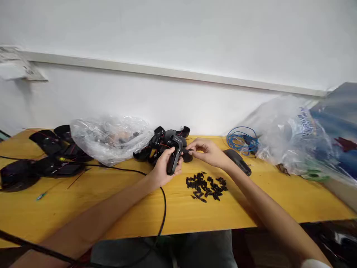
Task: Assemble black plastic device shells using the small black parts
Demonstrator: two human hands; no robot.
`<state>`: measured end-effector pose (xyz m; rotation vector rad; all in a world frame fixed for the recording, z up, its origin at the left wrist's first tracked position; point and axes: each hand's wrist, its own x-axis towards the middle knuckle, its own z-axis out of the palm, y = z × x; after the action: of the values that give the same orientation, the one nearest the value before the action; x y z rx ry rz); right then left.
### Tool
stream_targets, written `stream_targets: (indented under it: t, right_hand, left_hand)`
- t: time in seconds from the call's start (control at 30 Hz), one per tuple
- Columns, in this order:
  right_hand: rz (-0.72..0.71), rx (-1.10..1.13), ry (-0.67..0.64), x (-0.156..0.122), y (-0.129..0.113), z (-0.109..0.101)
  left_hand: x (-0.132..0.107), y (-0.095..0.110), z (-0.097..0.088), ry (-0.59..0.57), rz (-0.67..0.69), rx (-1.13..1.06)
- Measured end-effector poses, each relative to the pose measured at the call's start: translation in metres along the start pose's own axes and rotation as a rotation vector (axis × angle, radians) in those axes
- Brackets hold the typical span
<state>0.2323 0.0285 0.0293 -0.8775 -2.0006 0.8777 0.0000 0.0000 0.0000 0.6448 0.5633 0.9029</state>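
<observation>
My left hand [162, 169] is wrapped round the handle of a glossy black, angled plastic housing [175, 158], which it holds above the table. Just to the right, my right hand [209, 152] pinches a small dark piece [190, 150] between thumb and fingertips. That piece is too small to make out clearly. Below both hands lies a loose pile of small black parts [206, 186]. Behind the held housing, more black housings [147, 153] with thin red wires are heaped together. A dark grey, elongated shell [238, 162] rests beneath my right forearm.
Black wired housings [50, 160] crowd the left side, beside a clear plastic bag [111, 139]. A black cable [164, 208] loops across the yellow table [117, 208]. Coiled blue cable [242, 139] and a large plastic bag [290, 130] are on the right. A white wall [178, 100] stands behind.
</observation>
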Motion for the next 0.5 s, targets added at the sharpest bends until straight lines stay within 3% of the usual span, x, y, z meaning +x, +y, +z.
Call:
stream_targets:
  t: [0.17, 0.33, 0.5]
  right_hand:
    - [-0.022, 0.141, 0.125, -0.003, 0.015, 0.022]
    - [0.162, 0.534, 0.21, -0.013, 0.01, 0.045]
    - [0.332, 0.76, 0.286, -0.018, -0.005, 0.054]
  left_hand:
    - [0.003, -0.003, -0.001, 0.026, 0.027, -0.011]
    - [0.005, -0.003, 0.0, 0.044, 0.013, 0.006]
    - [0.006, -0.005, 0.001, 0.025, 0.038, 0.057]
